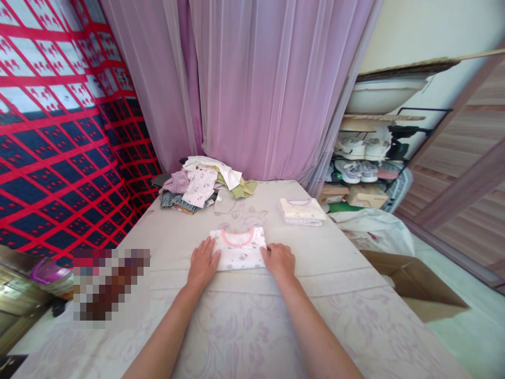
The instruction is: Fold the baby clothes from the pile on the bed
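Observation:
A small folded shirt (239, 255) lies flat on the bed in front of me, white with a faint print and a pink neckline. My left hand (202, 264) rests at its left edge, fingers stretched out and the thumb apart by the near corner. At the opposite edge, my right hand (281, 259) touches the cloth with its thumb, the other fingers lying beside it. Further back on the right sits a folded cream garment (302, 210) with a lilac neckline. A loose heap of clothes (201, 187) is piled at the back left.
The bed (244, 331) has a pale floral sheet. Purple curtains (260, 89) hang behind it, and a red-and-navy patterned cloth (59, 137) on the left. To the right stand a shoe rack (406, 131) and an open cardboard box (418, 279). A blurred patch covers the left side.

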`<action>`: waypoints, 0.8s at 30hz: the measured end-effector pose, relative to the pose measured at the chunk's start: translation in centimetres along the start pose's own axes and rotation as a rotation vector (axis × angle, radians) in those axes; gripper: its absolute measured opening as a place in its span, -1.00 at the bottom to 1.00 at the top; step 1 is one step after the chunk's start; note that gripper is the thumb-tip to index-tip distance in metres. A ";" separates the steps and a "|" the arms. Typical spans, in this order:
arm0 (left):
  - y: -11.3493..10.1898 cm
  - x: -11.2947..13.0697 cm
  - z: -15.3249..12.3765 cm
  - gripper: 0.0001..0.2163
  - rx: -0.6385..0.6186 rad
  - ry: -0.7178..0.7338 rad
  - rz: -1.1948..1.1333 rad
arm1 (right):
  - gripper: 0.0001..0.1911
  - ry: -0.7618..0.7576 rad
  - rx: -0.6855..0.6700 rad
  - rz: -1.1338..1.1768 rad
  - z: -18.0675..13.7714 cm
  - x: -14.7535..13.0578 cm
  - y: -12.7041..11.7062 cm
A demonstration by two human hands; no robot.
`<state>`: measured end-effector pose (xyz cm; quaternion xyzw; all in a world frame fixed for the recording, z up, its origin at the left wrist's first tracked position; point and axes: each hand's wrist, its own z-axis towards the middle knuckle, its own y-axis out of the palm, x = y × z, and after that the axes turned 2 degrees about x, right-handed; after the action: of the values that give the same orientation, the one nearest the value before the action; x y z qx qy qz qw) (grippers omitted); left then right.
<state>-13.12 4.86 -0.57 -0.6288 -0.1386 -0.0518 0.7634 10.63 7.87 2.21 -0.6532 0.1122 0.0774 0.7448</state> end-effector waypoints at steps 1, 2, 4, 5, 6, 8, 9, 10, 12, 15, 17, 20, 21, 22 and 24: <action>0.0 -0.1 -0.1 -0.53 0.041 -0.050 0.015 | -0.62 0.009 -0.056 0.001 0.4 -0.1 -0.4; 0.0 -0.1 -0.1 -0.54 0.074 -0.096 0.036 | -0.63 0.018 -0.111 0.003 0.8 -0.2 -0.7; -0.2 -0.2 -0.2 -0.56 0.100 -0.151 0.071 | -0.66 0.035 -0.196 0.003 1.5 -0.5 -1.1; -0.2 -0.1 -0.2 -0.57 0.096 -0.158 0.076 | -0.68 0.042 -0.222 0.002 1.8 -0.7 -1.3; -0.3 -0.1 -0.2 -0.58 0.086 -0.160 0.071 | -0.70 0.046 -0.236 0.001 2.0 -0.8 -1.4; -0.4 -0.1 0.0 -0.60 0.059 -0.182 0.046 | -0.71 0.051 -0.244 -0.002 2.2 -1.0 -1.5; -0.5 -0.1 0.2 -0.61 0.041 -0.198 0.030 | -0.71 0.053 -0.245 -0.005 2.1 -1.1 -1.5; -0.6 -0.1 0.4 -0.63 0.020 -0.214 0.013 | -0.70 0.056 -0.241 -0.006 1.9 -1.2 -1.6; -0.8 -0.1 0.9 -0.67 -0.019 -0.242 -0.021 | -0.67 0.067 -0.237 0.018 1.4 -1.3 -1.6; -1.3 0.0 1.4 -0.74 -0.033 -0.237 -0.100 | -0.59 0.116 -0.266 0.095 0.5 -1.4 -1.7; -1.6 0.3 1.6 -0.76 -0.049 -0.226 -0.210 | -0.55 0.154 -0.295 0.133 0.2 -1.2 -1.8; -1.9 0.6 1.7 -0.77 -0.077 -0.298 -0.505 | -0.60 0.154 -0.310 0.151 0.0 -0.8 -1.5; -1.9 0.7 1.7 -0.74 -0.077 -0.359 -0.643 | -0.61 0.138 -0.304 0.154 0.0 -0.6 -1.4; -1.9 0.7 1.8 -0.71 -0.083 -0.428 -0.797 | -0.62 0.119 -0.291 0.163 0.0 -0.4 -1.1; -2.1 0.7 1.9 -0.67 -0.145 -0.554 -1.107 | -0.62 0.090 -0.247 0.217 0.1 0.4 -0.6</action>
<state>-13.29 6.35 1.88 -0.5039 -0.6332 -0.2840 0.5143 11.13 7.86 2.66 -0.7267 0.2047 0.1412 0.6404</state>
